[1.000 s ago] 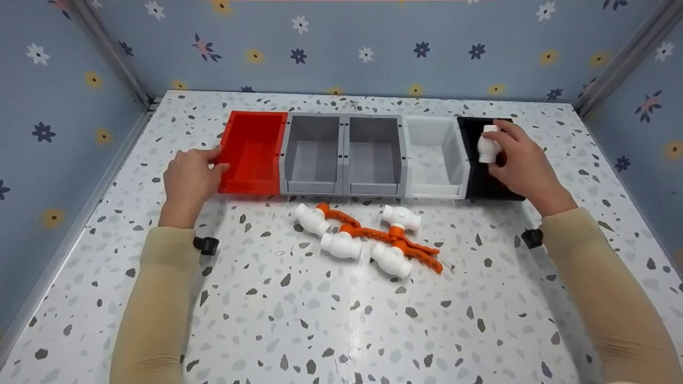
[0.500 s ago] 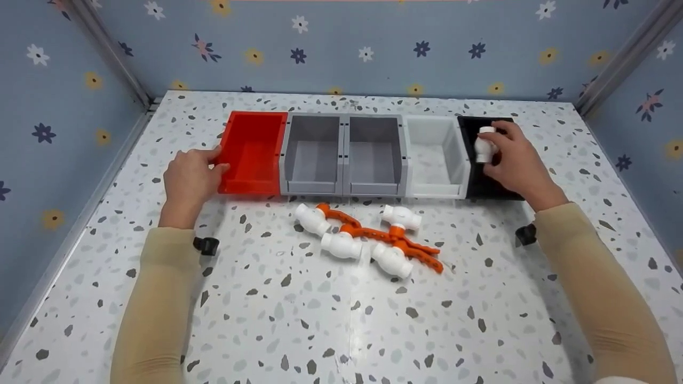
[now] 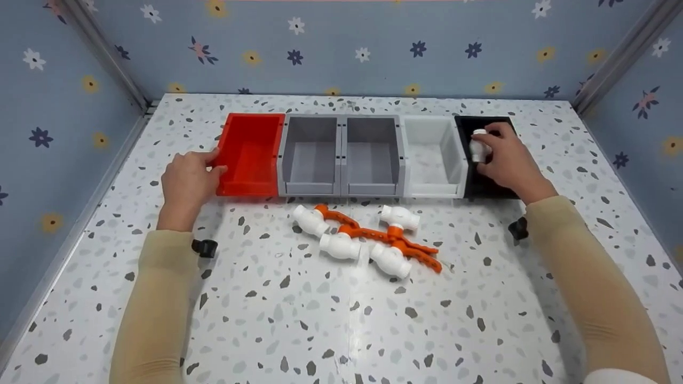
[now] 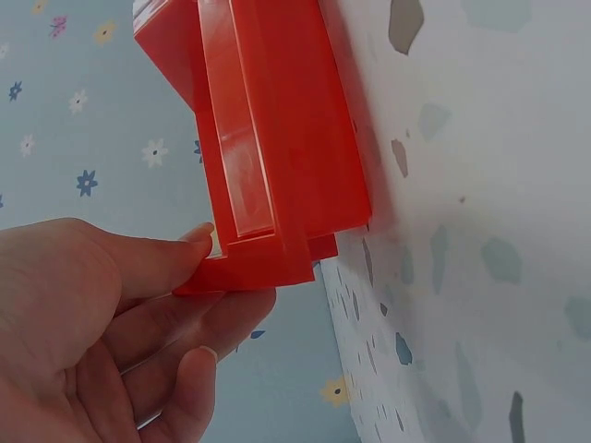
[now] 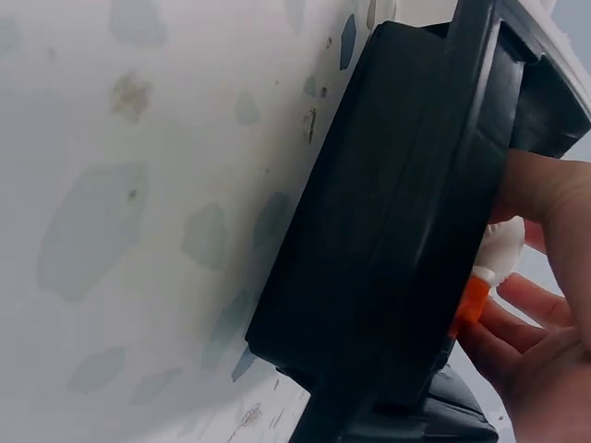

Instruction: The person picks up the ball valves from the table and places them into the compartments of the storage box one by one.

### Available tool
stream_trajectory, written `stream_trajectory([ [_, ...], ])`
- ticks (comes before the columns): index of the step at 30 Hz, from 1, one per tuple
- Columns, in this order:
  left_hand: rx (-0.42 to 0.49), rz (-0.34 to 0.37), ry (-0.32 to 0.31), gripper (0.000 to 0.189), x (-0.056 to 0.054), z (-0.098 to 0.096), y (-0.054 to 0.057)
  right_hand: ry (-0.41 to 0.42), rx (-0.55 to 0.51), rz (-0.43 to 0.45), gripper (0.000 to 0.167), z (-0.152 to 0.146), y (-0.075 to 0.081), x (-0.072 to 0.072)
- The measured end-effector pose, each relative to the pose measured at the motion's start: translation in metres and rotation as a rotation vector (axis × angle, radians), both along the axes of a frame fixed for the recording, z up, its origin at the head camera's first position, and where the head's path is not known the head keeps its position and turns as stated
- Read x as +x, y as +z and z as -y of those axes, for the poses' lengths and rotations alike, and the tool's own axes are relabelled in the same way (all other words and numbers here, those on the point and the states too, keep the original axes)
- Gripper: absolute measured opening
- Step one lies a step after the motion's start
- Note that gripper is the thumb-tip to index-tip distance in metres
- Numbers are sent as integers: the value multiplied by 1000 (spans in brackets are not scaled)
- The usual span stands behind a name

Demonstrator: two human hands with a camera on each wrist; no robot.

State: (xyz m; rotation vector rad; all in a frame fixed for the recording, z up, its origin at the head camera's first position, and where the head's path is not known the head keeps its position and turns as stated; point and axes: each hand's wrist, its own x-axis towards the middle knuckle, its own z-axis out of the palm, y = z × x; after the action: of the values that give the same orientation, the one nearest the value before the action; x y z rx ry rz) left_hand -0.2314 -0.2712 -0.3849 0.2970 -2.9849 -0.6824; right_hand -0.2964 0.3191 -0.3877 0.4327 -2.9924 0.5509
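While the row of 5 bins is steadied at its outer end by the left hand [image 3: 188, 178], whose thumb and fingers are closed on the rim of the red bin [image 3: 251, 153], a white valve [image 3: 478, 147] is held over the black bin [image 3: 483, 184] by the right hand [image 3: 509, 162]. The valve is pinched between curled fingers and thumb, just inside the black bin's opening and below its rim; an orange part of it is seen from the right wrist view. The grip on the red bin appears meant to keep the linked bins from sliding. Between the hands, 2 grey bins [image 3: 341, 154] and 1 white bin [image 3: 433, 156] are seen. Nearer the body than both hands, 4 more white valves with orange handles [image 3: 368, 240] are lying clustered on the speckled table [image 3: 341, 320].
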Motion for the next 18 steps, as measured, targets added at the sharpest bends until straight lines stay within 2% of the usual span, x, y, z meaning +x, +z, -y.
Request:
stream_trajectory([
  [9,7,4,-6,52,-1,-1,-1,6,49,41,59,2,-8,-7],
  [14,13,-2,-6,52,-1,-1,-1,-11,88,95,59,4,-8,-12],
  [18,11,-4,-3,52,-1,0,-1,0,98,105,56,5,-8,-15],
])
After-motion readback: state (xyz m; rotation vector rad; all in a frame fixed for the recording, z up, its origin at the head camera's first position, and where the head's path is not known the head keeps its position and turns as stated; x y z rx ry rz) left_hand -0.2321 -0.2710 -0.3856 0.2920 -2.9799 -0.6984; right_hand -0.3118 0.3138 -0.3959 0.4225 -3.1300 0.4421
